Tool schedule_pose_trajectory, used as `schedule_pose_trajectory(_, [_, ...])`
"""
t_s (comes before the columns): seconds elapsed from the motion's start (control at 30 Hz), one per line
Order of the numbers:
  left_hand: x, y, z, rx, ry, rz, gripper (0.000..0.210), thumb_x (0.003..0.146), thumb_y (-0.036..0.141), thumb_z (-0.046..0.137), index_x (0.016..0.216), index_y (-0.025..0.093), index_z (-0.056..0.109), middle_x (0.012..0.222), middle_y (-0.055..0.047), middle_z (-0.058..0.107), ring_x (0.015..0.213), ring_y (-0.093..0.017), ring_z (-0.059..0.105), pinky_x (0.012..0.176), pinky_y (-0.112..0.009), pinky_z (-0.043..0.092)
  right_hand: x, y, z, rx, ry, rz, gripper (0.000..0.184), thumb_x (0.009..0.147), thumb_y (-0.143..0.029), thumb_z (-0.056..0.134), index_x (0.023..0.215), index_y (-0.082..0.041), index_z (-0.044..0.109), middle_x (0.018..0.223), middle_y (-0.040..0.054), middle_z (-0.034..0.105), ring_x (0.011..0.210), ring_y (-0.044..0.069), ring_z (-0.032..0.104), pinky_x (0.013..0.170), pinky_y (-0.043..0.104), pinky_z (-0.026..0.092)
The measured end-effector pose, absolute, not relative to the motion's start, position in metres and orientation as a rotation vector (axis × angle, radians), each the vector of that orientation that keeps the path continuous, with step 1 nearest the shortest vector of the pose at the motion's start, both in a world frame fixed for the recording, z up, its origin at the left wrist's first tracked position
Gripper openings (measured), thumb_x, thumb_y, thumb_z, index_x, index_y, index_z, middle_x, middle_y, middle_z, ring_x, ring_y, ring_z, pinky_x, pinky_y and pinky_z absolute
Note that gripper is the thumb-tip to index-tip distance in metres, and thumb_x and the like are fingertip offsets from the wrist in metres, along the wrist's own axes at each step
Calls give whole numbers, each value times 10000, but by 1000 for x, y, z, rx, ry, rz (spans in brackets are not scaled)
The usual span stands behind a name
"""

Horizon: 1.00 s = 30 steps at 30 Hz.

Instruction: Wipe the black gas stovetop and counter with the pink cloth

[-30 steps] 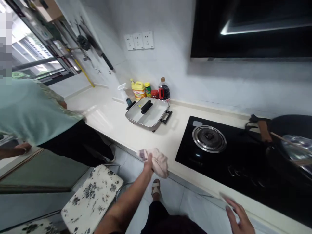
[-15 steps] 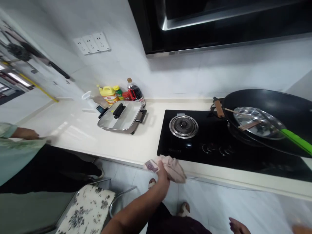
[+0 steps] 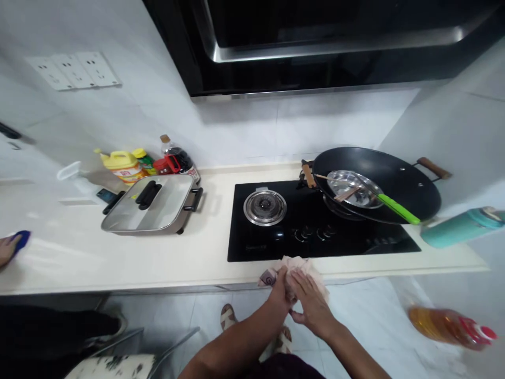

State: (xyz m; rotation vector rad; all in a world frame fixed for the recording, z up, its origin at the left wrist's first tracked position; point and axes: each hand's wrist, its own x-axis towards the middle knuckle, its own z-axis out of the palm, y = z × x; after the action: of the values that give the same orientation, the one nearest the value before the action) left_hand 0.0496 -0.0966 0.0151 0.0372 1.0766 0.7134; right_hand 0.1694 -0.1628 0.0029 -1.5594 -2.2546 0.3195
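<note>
A crumpled pale pink cloth (image 3: 317, 276) with a dark printed patch hangs at the counter's front edge, just before the black cooktop (image 3: 284, 246). My left hand (image 3: 281, 288) is closed on its left part. On top of the cloth lies my right hand (image 3: 310, 301), fingers stretched out and thumb apart. The cloth hides some of my fingertips. Behind my hands are the cooktop's knobs (image 3: 307, 233) and a bare burner (image 3: 265, 207). A black wok (image 3: 410, 187) sits on the right burner, holding a metal bowl (image 3: 351, 181), wooden chopsticks (image 3: 347, 194) and a green-handled utensil (image 3: 398, 208).
An electric pan with a glass lid (image 3: 158, 210) stands left on the counter (image 3: 213, 247), before several bottles (image 3: 126, 167). A teal bottle (image 3: 461, 229) is at the right end, an orange-filled bottle (image 3: 450, 327) lower right. Another person's hand (image 3: 7, 248) holds a blue cloth far left.
My right hand has come up from the lower right onto the pink cloth. The view has turned right, and the teal and orange-filled bottles now show.
</note>
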Motion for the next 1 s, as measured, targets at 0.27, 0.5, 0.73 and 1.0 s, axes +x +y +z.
schedule_pose_trajectory(0.27, [-25, -102, 25, 227, 1180, 565, 522, 718, 745, 741, 977, 294, 700, 854, -56, 742, 880, -287, 733, 784, -436, 570, 131, -114, -12, -1701, -2399, 388, 1060, 667, -507, 935, 1590, -301, 456, 1612, 156, 494, 1530, 441, 358, 1242, 637, 285])
schedule_pose_trajectory(0.5, [-121, -78, 36, 1111, 1504, 479, 524, 594, 801, 738, 701, 290, 699, 747, -54, 759, 808, -347, 749, 817, -518, 592, 80, -84, -24, -1592, -2345, -87, 414, 1036, -272, 550, 1447, -309, 574, 1416, 102, 650, 1316, 323, 546, 1062, 582, 463])
schedule_pose_trajectory(0.73, [-138, -17, 51, 2128, 1756, 863, 361, 817, 580, 590, 1021, 318, 730, 1210, -129, 737, 1216, -368, 646, 1059, -533, 498, 162, -89, -34, -1522, -2320, -119, 296, 1037, -241, 555, 1284, -342, 684, 1279, 39, 711, 1266, 265, 543, 1058, 506, 441])
schedule_pose_trajectory(1.0, [-119, -16, 15, 2524, 1870, 550, 505, 998, 510, 406, 1267, 170, 665, 1443, -225, 600, 1378, -385, 526, 1093, -572, 405, 372, -130, -43, -1993, -2130, -228, 509, 822, -85, 656, 1279, -291, 740, 1336, 113, 686, 1372, 328, 470, 1168, 523, 317])
